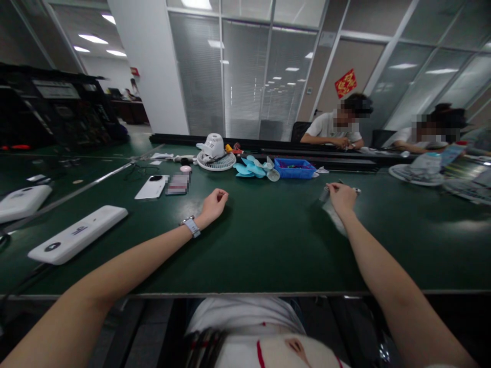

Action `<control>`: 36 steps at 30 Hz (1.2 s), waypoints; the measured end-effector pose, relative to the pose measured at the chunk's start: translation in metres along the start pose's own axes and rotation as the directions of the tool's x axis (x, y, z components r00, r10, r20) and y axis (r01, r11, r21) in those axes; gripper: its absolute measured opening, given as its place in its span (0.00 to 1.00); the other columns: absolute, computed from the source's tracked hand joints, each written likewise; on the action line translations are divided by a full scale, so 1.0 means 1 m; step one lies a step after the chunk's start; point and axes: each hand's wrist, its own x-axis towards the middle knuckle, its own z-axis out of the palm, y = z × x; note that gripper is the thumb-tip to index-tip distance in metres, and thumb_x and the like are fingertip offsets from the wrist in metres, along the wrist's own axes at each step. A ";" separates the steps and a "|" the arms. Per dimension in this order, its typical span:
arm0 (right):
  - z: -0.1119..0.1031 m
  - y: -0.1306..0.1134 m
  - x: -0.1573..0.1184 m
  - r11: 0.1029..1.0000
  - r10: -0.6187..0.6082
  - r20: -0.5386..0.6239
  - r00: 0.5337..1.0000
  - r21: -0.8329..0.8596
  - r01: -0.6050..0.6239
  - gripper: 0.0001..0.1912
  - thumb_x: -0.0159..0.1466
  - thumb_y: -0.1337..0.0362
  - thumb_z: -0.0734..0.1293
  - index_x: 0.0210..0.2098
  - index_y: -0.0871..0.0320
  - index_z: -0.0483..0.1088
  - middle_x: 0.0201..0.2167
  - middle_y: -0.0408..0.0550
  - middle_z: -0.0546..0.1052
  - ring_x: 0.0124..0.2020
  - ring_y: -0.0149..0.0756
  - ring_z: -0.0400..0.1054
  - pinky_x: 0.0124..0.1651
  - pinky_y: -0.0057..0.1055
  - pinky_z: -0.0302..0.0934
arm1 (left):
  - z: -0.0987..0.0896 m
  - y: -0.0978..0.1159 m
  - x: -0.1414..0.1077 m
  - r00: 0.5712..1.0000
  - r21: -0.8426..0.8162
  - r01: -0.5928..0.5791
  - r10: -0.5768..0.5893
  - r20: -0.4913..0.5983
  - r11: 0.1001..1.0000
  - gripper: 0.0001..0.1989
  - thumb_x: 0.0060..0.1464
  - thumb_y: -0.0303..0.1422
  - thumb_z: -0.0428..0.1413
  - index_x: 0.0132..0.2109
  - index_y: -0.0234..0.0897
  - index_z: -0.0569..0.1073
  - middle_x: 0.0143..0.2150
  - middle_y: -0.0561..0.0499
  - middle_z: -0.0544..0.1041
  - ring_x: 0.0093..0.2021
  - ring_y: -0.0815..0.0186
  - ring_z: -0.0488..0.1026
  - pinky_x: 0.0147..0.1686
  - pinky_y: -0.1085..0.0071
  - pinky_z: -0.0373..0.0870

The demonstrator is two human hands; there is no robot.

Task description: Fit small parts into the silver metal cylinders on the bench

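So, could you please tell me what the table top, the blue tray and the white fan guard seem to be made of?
The dark green table top looks like a matte rubbery mat, with only soft reflections. The small blue rectangular tray seems moulded plastic with a latticed wall. The round white fan guard looks plastic too, though painted wire is possible.

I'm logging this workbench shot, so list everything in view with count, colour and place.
table: one, dark green, across the view
white fan: one, lying at far centre
fan blades: a few, light blue, beside the tray
tray: one, blue, far centre
phone: one, white, left of centre
white boxes: two, near left edge
red sign: one, on the far wall
seated people: two, at the far right
wristwatch: one, pale strap, on the left wrist
left hand: loosely closed, resting on the table
right hand: pinching a small metal tool
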 end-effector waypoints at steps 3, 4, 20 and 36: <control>-0.003 -0.004 0.001 0.998 0.044 0.045 0.998 -0.051 -0.042 0.15 0.66 0.60 0.64 0.44 0.62 0.79 0.38 0.60 0.79 0.39 0.49 0.72 0.44 0.40 0.62 | 0.001 -0.002 0.000 1.000 0.000 -0.005 0.005 -0.001 1.000 0.10 0.57 0.38 0.52 0.39 0.38 0.71 0.36 0.49 0.78 0.37 0.63 0.74 0.38 0.68 0.68; -0.004 -0.006 0.000 0.996 0.057 0.053 0.997 -0.071 -0.053 0.16 0.66 0.60 0.64 0.44 0.62 0.79 0.38 0.60 0.79 0.39 0.50 0.72 0.45 0.40 0.62 | 0.001 -0.002 0.000 1.000 -0.002 -0.008 0.008 0.000 1.000 0.10 0.58 0.38 0.52 0.39 0.38 0.71 0.36 0.49 0.78 0.37 0.63 0.74 0.38 0.68 0.68; 0.030 0.012 -0.015 0.937 0.292 0.162 0.943 0.148 -0.316 0.28 0.56 0.49 0.71 0.51 0.59 0.68 0.43 0.55 0.77 0.44 0.48 0.71 0.49 0.41 0.63 | 0.002 -0.004 0.001 1.000 0.013 -0.020 0.020 0.006 1.000 0.09 0.58 0.39 0.52 0.40 0.38 0.71 0.36 0.50 0.78 0.36 0.63 0.74 0.37 0.68 0.67; 0.036 0.017 -0.012 0.941 0.284 0.164 0.945 0.144 -0.308 0.26 0.56 0.51 0.72 0.48 0.60 0.71 0.42 0.56 0.78 0.45 0.49 0.72 0.50 0.43 0.64 | -0.001 -0.001 0.000 0.999 0.010 -0.022 0.021 0.031 1.000 0.12 0.57 0.37 0.51 0.43 0.38 0.74 0.37 0.49 0.79 0.38 0.63 0.75 0.39 0.67 0.68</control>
